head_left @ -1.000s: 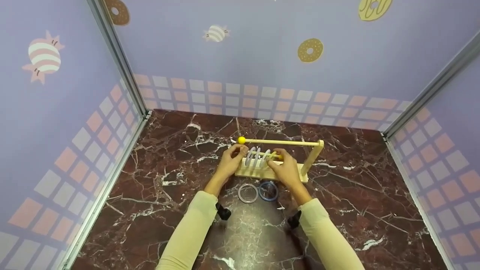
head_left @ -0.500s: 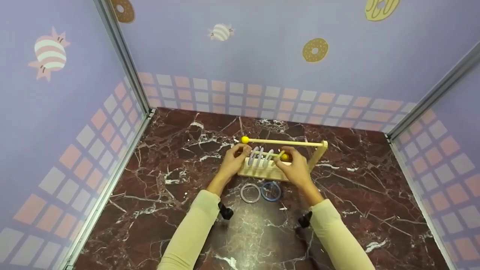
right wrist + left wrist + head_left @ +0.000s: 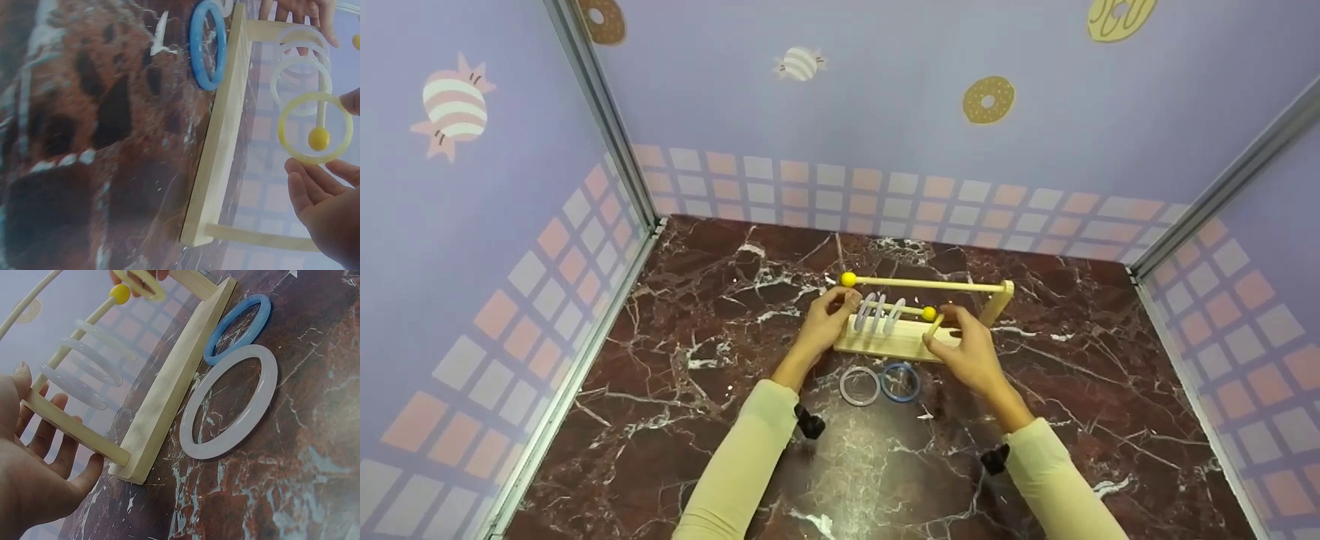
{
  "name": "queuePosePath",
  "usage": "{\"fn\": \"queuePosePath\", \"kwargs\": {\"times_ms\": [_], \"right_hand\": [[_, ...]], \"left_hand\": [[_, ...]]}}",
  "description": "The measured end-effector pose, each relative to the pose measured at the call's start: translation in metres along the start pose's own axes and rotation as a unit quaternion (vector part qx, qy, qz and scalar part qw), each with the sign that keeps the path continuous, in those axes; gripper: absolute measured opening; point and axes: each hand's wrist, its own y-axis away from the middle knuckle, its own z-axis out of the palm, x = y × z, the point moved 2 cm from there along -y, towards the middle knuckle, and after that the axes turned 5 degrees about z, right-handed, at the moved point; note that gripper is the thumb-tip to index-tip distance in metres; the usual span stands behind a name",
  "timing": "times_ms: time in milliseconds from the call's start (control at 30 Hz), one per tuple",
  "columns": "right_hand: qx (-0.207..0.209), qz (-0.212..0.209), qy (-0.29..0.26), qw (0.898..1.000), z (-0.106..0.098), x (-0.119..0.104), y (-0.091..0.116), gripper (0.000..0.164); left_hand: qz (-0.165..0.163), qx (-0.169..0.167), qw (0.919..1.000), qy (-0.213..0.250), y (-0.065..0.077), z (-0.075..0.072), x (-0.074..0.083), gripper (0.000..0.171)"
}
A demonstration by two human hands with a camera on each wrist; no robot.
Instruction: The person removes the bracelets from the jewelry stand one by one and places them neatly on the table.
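Note:
A wooden bangle stand [image 3: 163,394] has a lower rod tipped with a yellow ball [image 3: 120,294]. Several pale bangles [image 3: 93,368] hang on that rod. My left hand [image 3: 825,322] holds the stand's left post [image 3: 73,427], thumb near its top and fingers behind it. With thumb and fingers, my right hand [image 3: 971,349] pinches a yellow bangle [image 3: 282,130] just right of the ball, clear of the rod end. Through this ring the ball shows in the right wrist view. Part of the right hand is cut off there.
On the marbled dark red surface [image 3: 720,450], in front of the stand, lie a whitish bangle [image 3: 191,422] and a blue bangle [image 3: 259,329], side by side. The stand's upper rod [image 3: 930,284] runs behind and above the hands. Patterned panels [image 3: 885,112] enclose the back and sides.
My right hand has moved right, bringing the yellow bangle off the lower rod past its ball. The left hand stays at the post, and the pale bangles remain on the rod.

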Motion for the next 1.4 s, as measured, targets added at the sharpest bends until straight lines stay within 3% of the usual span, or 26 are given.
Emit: {"fn": "queuePosePath", "kwargs": {"times_ms": [267, 467, 700, 900, 1400], "right_hand": [[-0.068, -0.017, 0.009, 0.997, -0.004, 0.015, 0.021, 0.048], [-0.107, -0.025, -0.045, 0.993, 0.002, 0.022, 0.028, 0.045], [-0.083, -0.022, -0.064, 0.994, 0.008, 0.033, 0.04, 0.05], [-0.086, -0.005, -0.078, 0.993, 0.01, 0.037, 0.041, 0.051], [-0.063, 0.008, 0.035, 0.997, -0.011, 0.05, 0.051, 0.055]], "left_hand": [[-0.009, -0.01, 0.9999, -0.008, -0.002, 0.0, -0.002, 0.022], [-0.002, -0.01, 0.9999, -0.006, -0.003, -0.001, 0.0, 0.022], [0.004, -0.037, 0.9993, -0.001, -0.003, 0.002, -0.003, 0.024], [0.002, -0.028, 0.9996, 0.007, -0.004, -0.001, -0.004, 0.023], [0.002, -0.026, 0.9997, 0.0, -0.002, -0.002, -0.001, 0.024]]}}
